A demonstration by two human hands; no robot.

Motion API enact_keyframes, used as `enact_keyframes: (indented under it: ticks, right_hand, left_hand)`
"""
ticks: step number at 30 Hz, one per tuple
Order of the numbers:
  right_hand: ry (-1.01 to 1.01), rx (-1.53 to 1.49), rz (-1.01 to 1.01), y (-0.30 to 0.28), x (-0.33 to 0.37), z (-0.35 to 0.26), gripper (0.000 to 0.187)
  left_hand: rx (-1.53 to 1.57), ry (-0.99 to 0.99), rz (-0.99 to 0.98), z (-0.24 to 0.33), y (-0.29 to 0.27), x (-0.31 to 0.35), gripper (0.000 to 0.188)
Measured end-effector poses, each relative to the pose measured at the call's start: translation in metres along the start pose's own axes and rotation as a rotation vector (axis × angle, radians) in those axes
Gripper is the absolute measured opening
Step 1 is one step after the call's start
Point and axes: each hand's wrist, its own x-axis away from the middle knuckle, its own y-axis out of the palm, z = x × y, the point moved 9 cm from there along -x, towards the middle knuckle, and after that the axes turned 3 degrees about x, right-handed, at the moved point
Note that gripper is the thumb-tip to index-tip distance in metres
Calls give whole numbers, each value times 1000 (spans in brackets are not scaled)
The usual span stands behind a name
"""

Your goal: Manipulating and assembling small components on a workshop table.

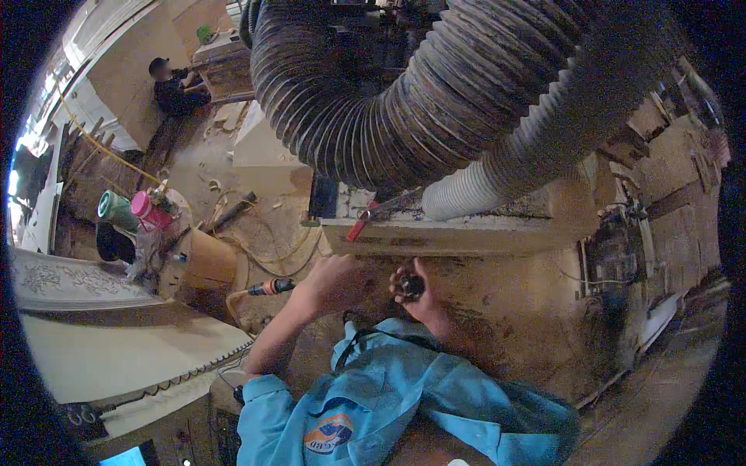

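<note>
My right hand (423, 301) is closed around a small black round object (412, 286); its kind is not clear. To the left of it, my left hand (332, 278) is raised just below the front edge of a pale machine bed, with blurred fingers that I cannot make out. I see nothing in it. A tool with a red handle (358, 227) and a metal ring hangs over the edge of that bed (466, 234), beyond both hands. Left of my left wrist is a black and orange hose-like fitting (272, 287).
Thick ribbed grey ducts (373, 116) loop over the machine. At left are an orange-brown bin (211, 260), a pink tub (151, 210), a green tub (116, 208) and a pale cabinet (124, 353). A person in dark clothes (177, 95) crouches far left. Scraps and hoses lie on the floor.
</note>
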Motion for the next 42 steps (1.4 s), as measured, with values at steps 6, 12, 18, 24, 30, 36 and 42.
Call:
enact_keyframes:
  ticks: [6, 12, 18, 24, 30, 36, 42]
  right_hand:
    - [58, -59, 4, 0, 6, 13, 50]
    - [65, -48, -11, 10, -2, 11, 56]
    - [106, -254, -8, 25, 8, 13, 55]
    - [335, 12, 204, -19, 1, 48, 48]
    - [-16, 179, 255, -7, 1, 7, 44]
    - [181, -149, -54, -13, -9, 27, 43]
    - [220, -137, 255, -48, -10, 28, 43]
  left_hand:
    - [101, 5, -119, 4, 17, -6, 21]
    - [104, -15, -230, -3, 43, -5, 26]
    - [45, 66, -154, -1, 54, -4, 26]
    - [216, -68, -116, -16, 49, -3, 31]
    - [18, 35, -72, -8, 52, -10, 35]
    - [207, -2, -124, -14, 52, -6, 32]
    - [-67, 167, -7, -1, 54, -10, 21]
